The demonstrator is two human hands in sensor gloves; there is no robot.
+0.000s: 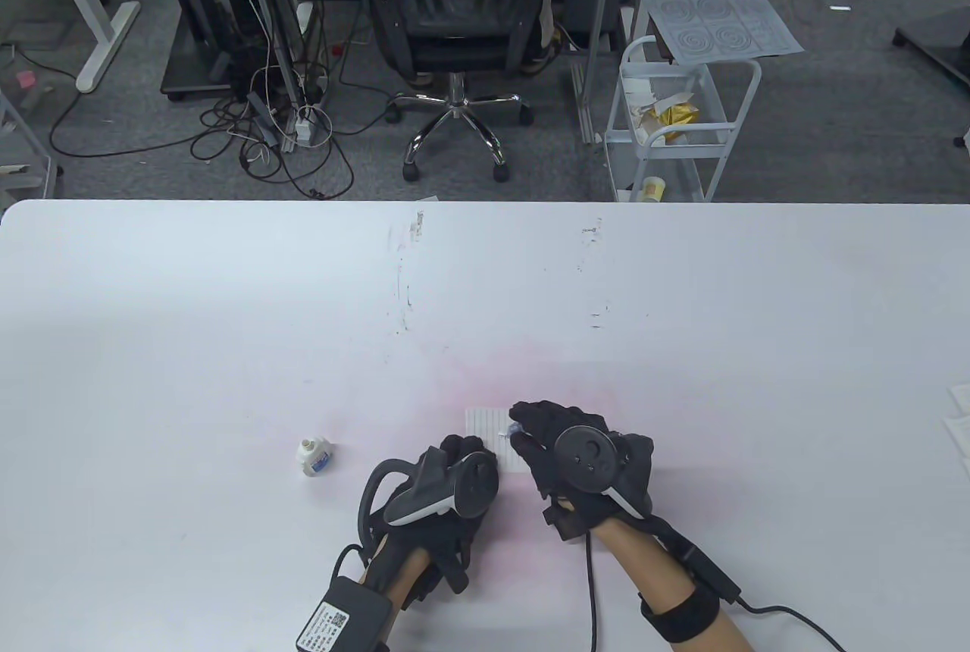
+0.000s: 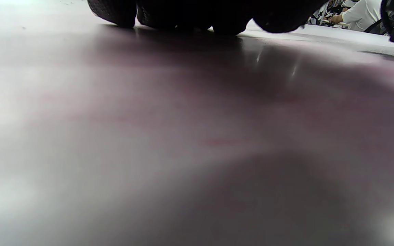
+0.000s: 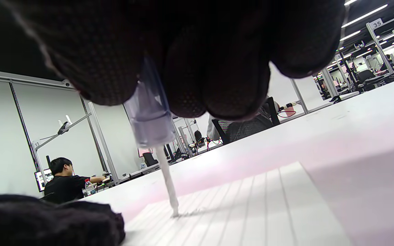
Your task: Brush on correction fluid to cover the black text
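- The brush is held in the right hand by its clear cap, pinched between the fingers
- The thin white tip is set down on the lined paper, seen best in the right wrist view
- The paper is pressed flat by the left hand, whose fingers lie on its near left corner; nothing is gripped by them
- For a good job, the brush should be dragged slowly along the line with light pressure, so the fluid is laid down thin and even
- The paper should be kept pinned so it does not slide
- A faint grey smudge is seen at the tip; the black text cannot be made out
- The small white bottle is left open on the bench, well to the left of the paper
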